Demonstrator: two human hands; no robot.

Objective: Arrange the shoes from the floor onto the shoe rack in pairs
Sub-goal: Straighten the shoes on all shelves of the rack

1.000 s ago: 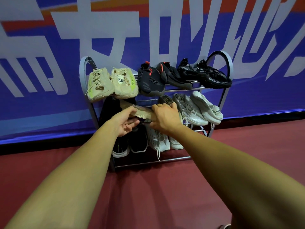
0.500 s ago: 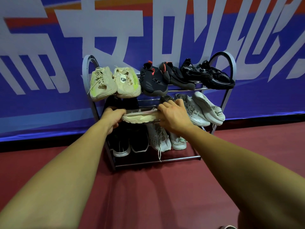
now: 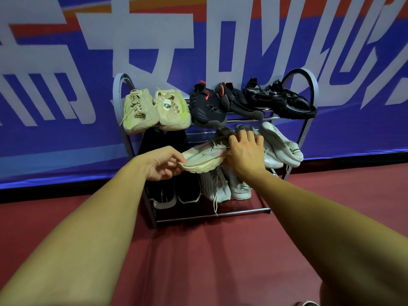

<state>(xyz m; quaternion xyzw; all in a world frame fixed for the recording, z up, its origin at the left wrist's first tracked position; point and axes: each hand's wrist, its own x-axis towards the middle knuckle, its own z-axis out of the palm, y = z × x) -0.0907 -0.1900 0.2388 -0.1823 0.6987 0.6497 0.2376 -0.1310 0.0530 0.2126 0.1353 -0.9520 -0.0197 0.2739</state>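
Shoe rack (image 3: 115, 91): 3 tiers against the banner. The top tier carries 3 pairs and the bottom tier 2 pairs.
Left hand (image 3: 162, 165): thumb above and curled fingers beneath, pinching the left end of the cream shoe.
Cream shoe (image 3: 202, 159): held crosswise at the front of the middle tier, sole edge toward the camera, not in line with its neighbours.
Right hand (image 3: 245, 154): fingers spread and fairly straight, laid over the shoe's right end and touching the grey shoe.
Grey shoe (image 3: 224, 132): on the middle tier just behind, partly hidden; cannot tell if it is the mate.
White pair (image 3: 280, 149): right end of the middle tier.
Step in hand: judged to be seating the cream shoe on the middle tier.
Next move: calls for turning it toe-forward and settling it beside its partner without dislodging the neighbours.
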